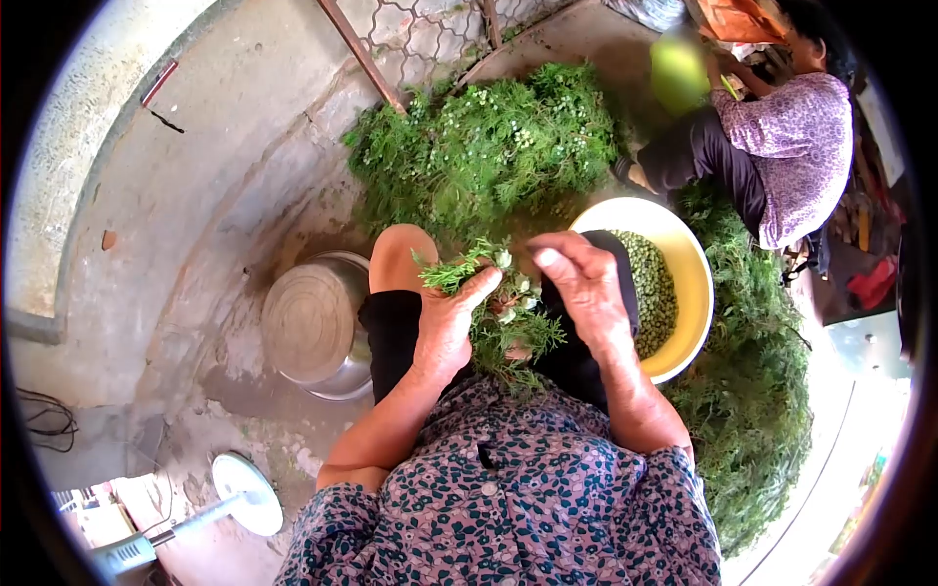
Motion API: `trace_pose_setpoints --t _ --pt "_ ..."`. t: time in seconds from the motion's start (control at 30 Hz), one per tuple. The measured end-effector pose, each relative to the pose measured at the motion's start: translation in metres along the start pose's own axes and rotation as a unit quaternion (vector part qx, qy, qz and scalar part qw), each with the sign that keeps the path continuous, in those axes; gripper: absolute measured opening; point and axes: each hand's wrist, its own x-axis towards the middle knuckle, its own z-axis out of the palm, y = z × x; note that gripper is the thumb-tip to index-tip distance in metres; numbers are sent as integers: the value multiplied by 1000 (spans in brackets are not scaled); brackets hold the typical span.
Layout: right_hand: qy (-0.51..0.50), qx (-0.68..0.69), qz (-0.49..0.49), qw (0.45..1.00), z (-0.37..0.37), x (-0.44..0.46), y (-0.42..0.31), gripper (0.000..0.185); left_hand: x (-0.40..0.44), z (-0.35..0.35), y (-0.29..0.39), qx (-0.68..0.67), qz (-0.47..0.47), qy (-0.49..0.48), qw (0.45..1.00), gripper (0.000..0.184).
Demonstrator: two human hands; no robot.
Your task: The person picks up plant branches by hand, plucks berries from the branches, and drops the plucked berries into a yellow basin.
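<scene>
My left hand [451, 320] is closed around an evergreen sprig [513, 327] with flat, scaly green leaves and several pale green cones. The sprig hangs over my lap. My right hand [591, 293] hovers just to the right of it, fingers curled and thumb pressed in; whatever lies between the fingertips is too small to make out. Beside my right knee stands a yellow basin [696, 293], partly filled with small green cones [650, 293]. My right hand and knee cover its left side.
A big heap of cone-bearing branches [479, 146] lies ahead, and more greenery [738, 430] spreads at right. A metal pot [313, 327] stands on my left, a fan [246, 493] behind it. Another person [782, 146] sits at upper right near a yellow-green object [679, 73].
</scene>
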Motion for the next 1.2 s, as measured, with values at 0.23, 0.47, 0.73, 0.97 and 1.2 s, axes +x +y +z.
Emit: trace_pose_setpoints --t 0.23,0.47,0.73,0.97,1.2 --pt "-8 117 104 988 11 1 19 20 5 4 -17 46 -15 -2 999 19" --pt "-29 440 203 874 -15 -4 31 23 5 4 -16 42 -99 -33 994 9" --pt "-126 336 183 915 -14 -6 37 28 9 7 -20 18 -159 -81 984 12" --pt "204 175 162 949 -32 -6 43 16 18 8 -31 32 -152 -42 987 12" --pt "283 -440 127 843 -132 -38 88 37 29 11 -35 -43 -137 15 989 11"
